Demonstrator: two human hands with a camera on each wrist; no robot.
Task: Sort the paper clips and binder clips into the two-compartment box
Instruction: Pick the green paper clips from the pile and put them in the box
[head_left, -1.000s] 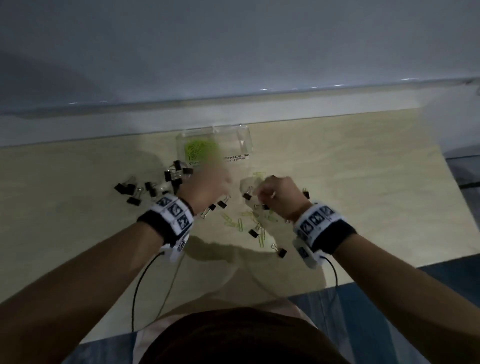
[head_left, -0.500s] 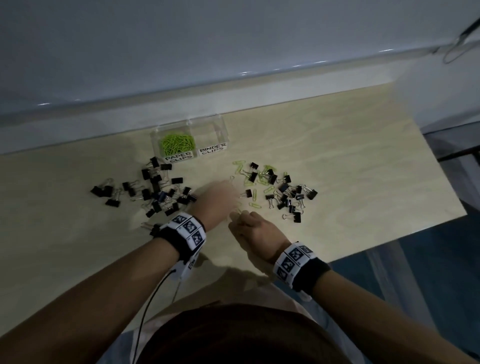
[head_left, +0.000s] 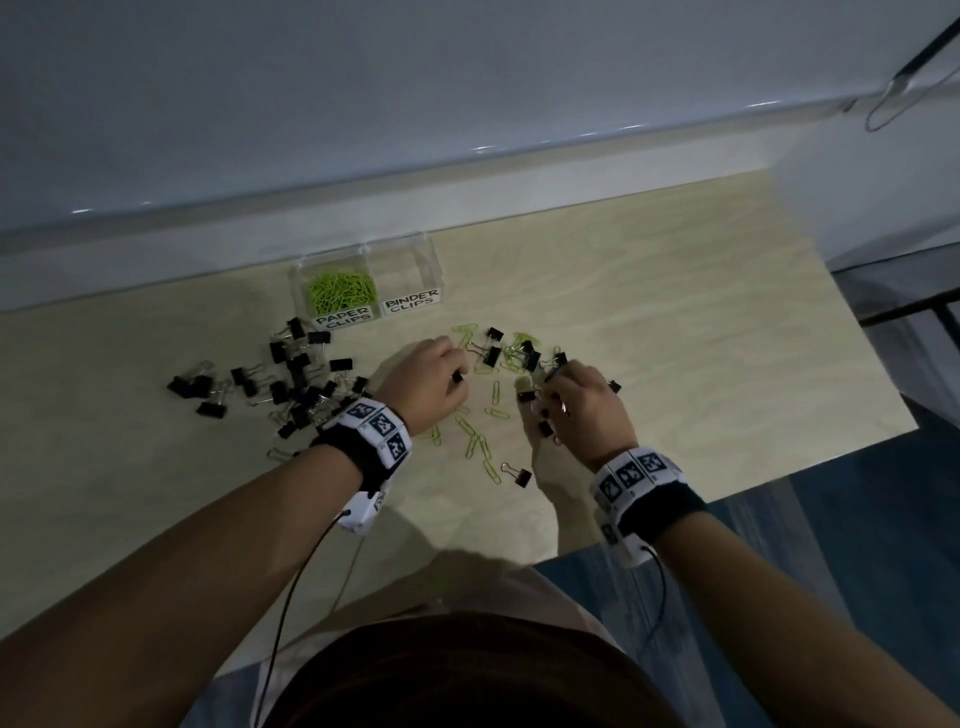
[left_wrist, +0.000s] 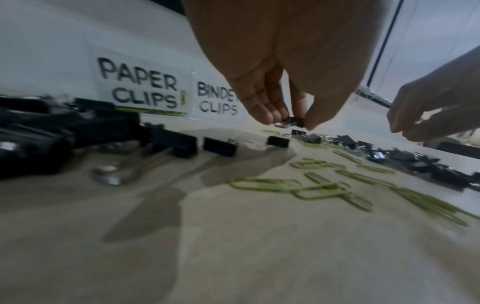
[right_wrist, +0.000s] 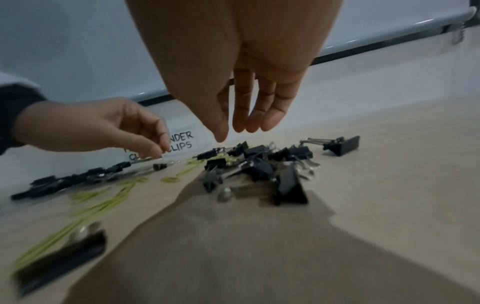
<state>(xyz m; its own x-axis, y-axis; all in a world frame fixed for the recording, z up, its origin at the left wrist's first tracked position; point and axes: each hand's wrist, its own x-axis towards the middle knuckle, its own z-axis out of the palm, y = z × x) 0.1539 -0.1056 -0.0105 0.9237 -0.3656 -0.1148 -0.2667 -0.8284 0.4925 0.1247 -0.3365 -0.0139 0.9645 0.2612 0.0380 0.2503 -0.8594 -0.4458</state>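
Observation:
The clear two-compartment box (head_left: 434, 270) stands at the back; its "PAPER CLIPS" side holds green paper clips (head_left: 340, 288), and its "BINDER CLIPS" side looks empty. My left hand (head_left: 460, 374) pinches a small black binder clip (left_wrist: 292, 121) between thumb and fingertips just above the table, in front of the box. My right hand (right_wrist: 231, 133) hovers over the right pile of binder clips (right_wrist: 262, 164), fingers pointing down and holding nothing. Loose green paper clips (head_left: 480, 441) lie between my hands.
A second heap of black binder clips (head_left: 296, 379) lies left of my left wrist. A single binder clip (head_left: 519, 474) sits near the table's front edge (head_left: 779, 467). A white ledge (head_left: 519, 171) runs behind the box.
My left hand reached forward and took hold of a binder clip. My right hand moved away from my body to above the right pile.

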